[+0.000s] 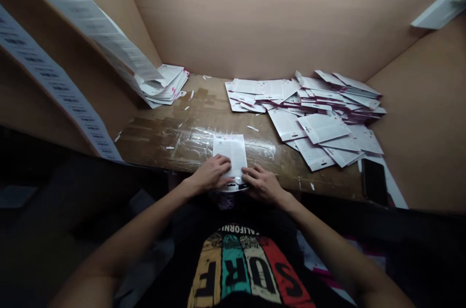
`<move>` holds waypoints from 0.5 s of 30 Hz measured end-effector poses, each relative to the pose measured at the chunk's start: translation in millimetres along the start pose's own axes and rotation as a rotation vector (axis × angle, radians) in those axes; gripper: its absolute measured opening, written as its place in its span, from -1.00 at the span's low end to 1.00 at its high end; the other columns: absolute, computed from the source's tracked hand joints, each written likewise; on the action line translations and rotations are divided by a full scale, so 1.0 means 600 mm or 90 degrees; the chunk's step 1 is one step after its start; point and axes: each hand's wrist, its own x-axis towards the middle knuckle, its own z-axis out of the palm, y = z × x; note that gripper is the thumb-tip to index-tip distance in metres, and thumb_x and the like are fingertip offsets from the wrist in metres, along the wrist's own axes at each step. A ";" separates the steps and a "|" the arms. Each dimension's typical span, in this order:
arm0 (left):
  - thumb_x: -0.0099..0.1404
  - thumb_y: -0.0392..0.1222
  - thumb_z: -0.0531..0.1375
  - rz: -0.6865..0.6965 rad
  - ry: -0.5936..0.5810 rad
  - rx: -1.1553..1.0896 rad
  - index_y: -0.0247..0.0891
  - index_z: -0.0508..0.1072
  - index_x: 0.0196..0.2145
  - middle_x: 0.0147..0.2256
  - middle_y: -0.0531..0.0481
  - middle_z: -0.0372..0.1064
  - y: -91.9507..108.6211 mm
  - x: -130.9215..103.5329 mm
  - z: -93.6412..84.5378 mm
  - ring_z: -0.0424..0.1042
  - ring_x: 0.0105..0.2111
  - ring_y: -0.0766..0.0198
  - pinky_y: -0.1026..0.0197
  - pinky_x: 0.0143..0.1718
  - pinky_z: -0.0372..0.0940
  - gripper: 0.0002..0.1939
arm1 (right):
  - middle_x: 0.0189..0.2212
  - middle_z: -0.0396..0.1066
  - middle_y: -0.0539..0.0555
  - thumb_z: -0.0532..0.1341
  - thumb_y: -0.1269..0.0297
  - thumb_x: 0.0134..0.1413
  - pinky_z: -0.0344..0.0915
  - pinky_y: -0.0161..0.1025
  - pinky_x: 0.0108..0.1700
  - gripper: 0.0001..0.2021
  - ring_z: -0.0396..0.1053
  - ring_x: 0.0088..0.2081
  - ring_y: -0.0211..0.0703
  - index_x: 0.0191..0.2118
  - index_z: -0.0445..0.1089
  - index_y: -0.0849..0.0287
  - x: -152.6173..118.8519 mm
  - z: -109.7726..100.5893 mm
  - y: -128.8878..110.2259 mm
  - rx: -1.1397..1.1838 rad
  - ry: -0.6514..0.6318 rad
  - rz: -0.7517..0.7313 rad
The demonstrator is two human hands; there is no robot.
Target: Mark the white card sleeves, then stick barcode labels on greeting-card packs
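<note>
Both hands rest at the near edge of the bench [174,138]: the left hand [211,174] and right hand [262,184] each pinch the lower end of a white card [230,153] in their grip. A phone [374,182] lies right, and scattered cards [320,114] lie farther back.

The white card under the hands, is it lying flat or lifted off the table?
Flat. The white card lies face-up on the table, with the left hand and right hand pressing its near end.
</note>
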 end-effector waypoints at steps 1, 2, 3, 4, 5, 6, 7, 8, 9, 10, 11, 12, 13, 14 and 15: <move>0.35 0.26 0.35 0.016 -0.005 -0.018 -0.27 0.52 -0.04 0.22 -0.33 0.41 0.005 -0.019 0.000 0.32 0.30 -0.18 -0.17 0.29 0.32 -0.47 | 0.36 0.32 0.24 0.28 0.07 0.37 0.39 0.02 0.04 -0.59 0.25 0.18 0.26 0.23 0.45 0.06 0.000 0.004 -0.002 0.003 0.005 0.000; 0.26 0.33 0.39 0.026 -0.005 -0.030 -0.28 0.50 0.00 0.30 -0.37 0.33 0.009 -0.034 0.002 0.22 0.39 -0.24 -0.22 0.36 0.25 -0.36 | 0.35 0.34 0.24 0.28 0.07 0.35 0.38 0.02 0.05 -0.60 0.26 0.17 0.25 0.22 0.46 0.07 0.001 0.006 -0.003 0.011 0.011 -0.006; 0.23 0.33 0.41 0.027 0.002 -0.039 -0.28 0.49 0.02 0.35 -0.39 0.27 0.013 -0.046 0.007 0.13 0.44 -0.28 -0.26 0.41 0.19 -0.33 | 0.33 0.35 0.24 0.29 0.09 0.35 0.37 0.00 0.05 -0.61 0.27 0.16 0.23 0.20 0.47 0.07 0.004 0.007 -0.004 0.022 0.019 -0.011; 0.28 0.27 0.40 0.020 0.016 -0.048 -0.28 0.50 0.02 0.36 -0.38 0.27 0.016 -0.053 0.013 0.08 0.47 -0.27 -0.29 0.43 0.15 -0.40 | 0.30 0.38 0.23 0.29 0.12 0.35 0.36 -0.02 0.06 -0.65 0.29 0.15 0.20 0.17 0.48 0.07 0.007 0.007 -0.005 0.037 0.026 -0.011; 0.39 0.16 0.35 0.008 0.036 -0.061 -0.27 0.50 0.01 0.32 -0.35 0.33 0.017 -0.057 0.020 0.11 0.47 -0.22 -0.28 0.44 0.16 -0.54 | 0.26 0.42 0.22 0.28 0.15 0.36 0.35 -0.05 0.05 -0.70 0.31 0.13 0.16 0.12 0.50 0.08 0.012 0.006 -0.007 0.053 0.033 0.001; 0.49 0.03 0.26 -0.011 0.063 -0.076 -0.25 0.51 0.01 0.27 -0.30 0.41 0.017 -0.057 0.028 0.18 0.44 -0.15 -0.24 0.42 0.19 -0.69 | 0.20 0.46 0.20 0.26 0.17 0.38 0.34 -0.10 0.03 -0.76 0.35 0.10 0.11 0.06 0.52 0.08 0.018 0.004 -0.011 0.066 0.039 0.030; 0.55 -0.09 0.16 -0.036 0.096 -0.090 -0.25 0.51 0.03 0.21 -0.27 0.47 0.015 -0.056 0.034 0.27 0.40 -0.07 -0.19 0.39 0.26 -0.76 | 0.13 0.48 0.19 0.25 0.18 0.39 0.33 -0.15 -0.02 -0.81 0.39 0.05 0.06 0.00 0.52 0.09 0.026 0.003 -0.016 0.071 0.045 0.079; 0.58 -0.17 0.10 -0.059 0.124 -0.098 -0.25 0.51 0.08 0.18 -0.26 0.50 0.011 -0.053 0.040 0.35 0.36 -0.02 -0.15 0.35 0.32 -0.75 | 0.07 0.50 0.18 0.25 0.17 0.40 0.32 -0.18 -0.08 -0.82 0.42 -0.01 0.03 -0.03 0.51 0.10 0.033 0.001 -0.022 0.069 0.052 0.139; 0.58 -0.19 0.09 -0.067 0.142 -0.096 -0.25 0.49 0.14 0.17 -0.27 0.51 0.007 -0.051 0.044 0.39 0.32 -0.01 -0.12 0.31 0.37 -0.71 | 0.03 0.50 0.18 0.25 0.14 0.40 0.30 -0.21 -0.15 -0.81 0.45 -0.08 0.00 -0.04 0.50 0.11 0.041 -0.001 -0.028 0.062 0.059 0.202; 0.57 -0.17 0.13 -0.056 0.144 -0.082 -0.25 0.46 0.20 0.20 -0.29 0.49 0.001 -0.050 0.047 0.40 0.32 -0.03 -0.14 0.29 0.39 -0.67 | 0.00 0.49 0.18 0.26 0.09 0.40 0.28 -0.22 -0.20 -0.78 0.46 -0.13 -0.02 -0.03 0.48 0.11 0.048 -0.002 -0.034 0.053 0.065 0.259; 0.54 -0.14 0.18 -0.028 0.134 -0.056 -0.24 0.44 0.26 0.25 -0.30 0.44 -0.005 -0.050 0.048 0.37 0.34 -0.09 -0.18 0.29 0.38 -0.61 | -0.01 0.49 0.19 0.27 0.06 0.38 0.26 -0.23 -0.23 -0.75 0.47 -0.17 -0.02 -0.01 0.46 0.12 0.053 -0.003 -0.038 0.045 0.070 0.301; 0.51 -0.14 0.22 0.011 0.123 -0.023 -0.22 0.43 0.28 0.29 -0.29 0.41 -0.011 -0.053 0.049 0.33 0.36 -0.15 -0.22 0.30 0.37 -0.57 | -0.02 0.49 0.20 0.28 0.06 0.37 0.26 -0.22 -0.23 -0.73 0.49 -0.18 -0.01 0.00 0.44 0.12 0.058 -0.003 -0.043 0.046 0.073 0.329; 0.50 -0.17 0.23 0.047 0.119 0.009 -0.19 0.44 0.28 0.30 -0.25 0.41 -0.015 -0.058 0.049 0.31 0.37 -0.18 -0.25 0.31 0.36 -0.56 | -0.02 0.50 0.21 0.28 0.09 0.36 0.28 -0.21 -0.21 -0.74 0.50 -0.17 0.01 0.02 0.43 0.13 0.060 -0.003 -0.046 0.063 0.080 0.347; 0.51 -0.23 0.19 0.070 0.127 0.036 -0.16 0.46 0.28 0.28 -0.21 0.44 -0.016 -0.065 0.049 0.32 0.37 -0.17 -0.25 0.29 0.38 -0.58 | -0.03 0.52 0.23 0.29 0.13 0.34 0.30 -0.19 -0.18 -0.74 0.51 -0.15 0.04 0.03 0.42 0.13 0.061 -0.001 -0.050 0.100 0.097 0.361; 0.52 -0.30 0.14 0.079 0.153 0.054 -0.15 0.47 0.26 0.25 -0.18 0.48 -0.014 -0.072 0.050 0.37 0.34 -0.14 -0.22 0.26 0.41 -0.59 | -0.05 0.54 0.23 0.29 0.16 0.32 0.33 -0.17 -0.16 -0.74 0.52 -0.14 0.07 0.03 0.42 0.14 0.060 0.002 -0.054 0.166 0.125 0.372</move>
